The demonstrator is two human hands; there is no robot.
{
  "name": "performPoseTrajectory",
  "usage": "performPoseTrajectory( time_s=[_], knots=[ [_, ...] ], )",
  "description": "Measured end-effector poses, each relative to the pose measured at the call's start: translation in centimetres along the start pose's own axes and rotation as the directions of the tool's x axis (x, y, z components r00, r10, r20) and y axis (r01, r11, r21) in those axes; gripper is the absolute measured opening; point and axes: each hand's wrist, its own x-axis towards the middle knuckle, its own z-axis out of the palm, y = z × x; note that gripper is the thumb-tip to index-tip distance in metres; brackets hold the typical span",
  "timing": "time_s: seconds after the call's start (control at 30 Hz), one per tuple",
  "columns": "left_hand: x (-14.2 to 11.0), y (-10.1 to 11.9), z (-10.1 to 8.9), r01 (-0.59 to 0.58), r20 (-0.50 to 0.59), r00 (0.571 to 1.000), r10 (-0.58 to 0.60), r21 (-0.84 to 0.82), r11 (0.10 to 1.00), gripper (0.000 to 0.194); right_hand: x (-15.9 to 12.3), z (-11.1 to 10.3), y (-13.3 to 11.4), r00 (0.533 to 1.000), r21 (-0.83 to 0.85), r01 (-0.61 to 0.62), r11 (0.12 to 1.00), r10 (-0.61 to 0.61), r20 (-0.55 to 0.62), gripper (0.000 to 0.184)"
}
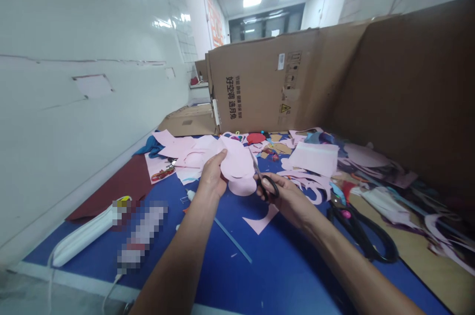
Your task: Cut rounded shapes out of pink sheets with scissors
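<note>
L hand (213,175) pinches the pink paper (236,155) over the blue tabletop (237,290), mid-view, thumb on top, fingertips hidden behind. R hand (280,190) is wrapped round black-handled scissors (260,176), blade tips hard to make out vs. the paper. Pixelated strip (143,236) on my L: can't ID. Cardboard box (256,67) cut off at R edge. Paper's thin, smooth, rounded; pink scrap (260,223) below is curved w/ pointed ends.

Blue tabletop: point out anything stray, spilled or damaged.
A pointed pink offcut lies loose on the blue tabletop near the right hand, apart from the pink paper strewn farther back, so it looks stray, though it may be a trimming. I see no spill.
</note>
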Motion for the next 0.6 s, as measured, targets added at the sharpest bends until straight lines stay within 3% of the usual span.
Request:
performPoseTrajectory(
  time_s=[0.2,0.47,0.6],
  knots=[
    [0.7,0.9,2.6,0.052,0.088,0.995,-0.053,0.02,0.998,0.023,0.1,-0.4,-1.1,0.997,0.062,0.068,0.996,-0.066,-0.039,0.043],
    [0.8,0.3,5.1,0.069,0.151,0.985,-0.083,0.095,0.993,0.019,0.8,-1.2,-1.5,0.978,0.061,0.149,0.987,-0.138,-0.157,0.049],
    [0.9,0.1,6.4,0.027,0.176,0.984,-0.035,0.05,0.998,0.022,1.1,-1.0,-1.9,0.968,0.076,0.174,0.982,-0.156,-0.198,0.052]
  ],
)
